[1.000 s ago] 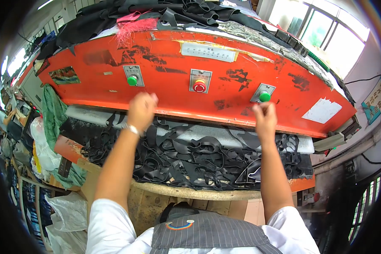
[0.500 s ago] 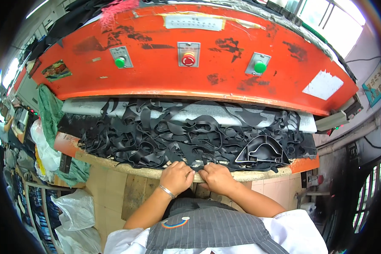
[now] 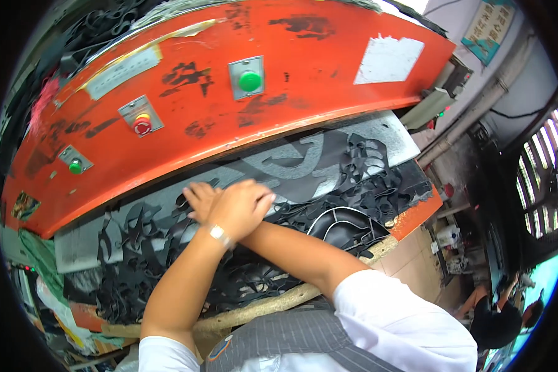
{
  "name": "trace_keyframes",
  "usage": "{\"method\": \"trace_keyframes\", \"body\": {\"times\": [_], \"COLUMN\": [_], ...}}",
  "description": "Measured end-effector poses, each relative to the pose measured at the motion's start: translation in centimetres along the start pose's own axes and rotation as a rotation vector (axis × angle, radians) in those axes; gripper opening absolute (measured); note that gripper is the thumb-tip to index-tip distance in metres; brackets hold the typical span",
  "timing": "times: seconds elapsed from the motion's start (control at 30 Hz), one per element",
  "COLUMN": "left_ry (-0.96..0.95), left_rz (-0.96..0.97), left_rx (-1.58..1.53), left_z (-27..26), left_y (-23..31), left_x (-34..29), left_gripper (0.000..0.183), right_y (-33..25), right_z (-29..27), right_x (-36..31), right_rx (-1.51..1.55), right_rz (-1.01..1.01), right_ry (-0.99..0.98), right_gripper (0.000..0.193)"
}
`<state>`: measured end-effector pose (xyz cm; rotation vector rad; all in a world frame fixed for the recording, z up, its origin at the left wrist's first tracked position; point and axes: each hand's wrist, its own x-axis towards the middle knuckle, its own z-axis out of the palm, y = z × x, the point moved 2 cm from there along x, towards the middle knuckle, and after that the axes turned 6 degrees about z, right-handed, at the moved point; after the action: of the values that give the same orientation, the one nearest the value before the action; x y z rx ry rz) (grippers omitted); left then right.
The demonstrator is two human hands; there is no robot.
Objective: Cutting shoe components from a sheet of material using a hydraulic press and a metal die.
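Left hand [image 3: 240, 203] is crossed over the right hand [image 3: 199, 198] above black offcuts [image 3: 291, 214]; the right is splayed, whether the left is closed cannot be told.

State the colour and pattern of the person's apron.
The apron is dark grey with thin pale stripes; head view shows it best.

Glossy painted panel [image 3: 328, 93], matt black scraps [image 3: 375, 186]; cloth apron [image 3: 291, 335]
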<state>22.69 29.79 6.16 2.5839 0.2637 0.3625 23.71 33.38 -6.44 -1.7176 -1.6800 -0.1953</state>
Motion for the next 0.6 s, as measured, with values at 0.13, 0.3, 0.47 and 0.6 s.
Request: {"method": "trace_keyframes", "body": {"times": [0.13,0.3,0.47,0.6], "left_ry": [-0.055,-0.362,-0.369,-0.069], "left_rz": [-0.115,-0.322,-0.317,-0.403], "left_rx": [0.119,0.118,0.087,0.109], "left_z": [4.7,7.7,7.7,7.0], "left_y": [-5.8,-8.1,-10.1,-11.1], "left_x": [6.2,9.6,9.7,9.6], "left_gripper": [0.018,0.020,0.020,0.015], "right_y": [-1.6,1.0,1.4,2.7], "right_z": [0.7,1.1,0.1,-2.4], "right_x": [3.9,3.3,2.1,-1.2], "right_rx": [0.082,0.091,0.186,0.507], "right_rz": [0.024,-0.146,-0.281,-0.460], "right_ry": [-0.185,-0.028,0.068,-0.071], "right_gripper": [0.042,0.024,0.030,0.038]}}
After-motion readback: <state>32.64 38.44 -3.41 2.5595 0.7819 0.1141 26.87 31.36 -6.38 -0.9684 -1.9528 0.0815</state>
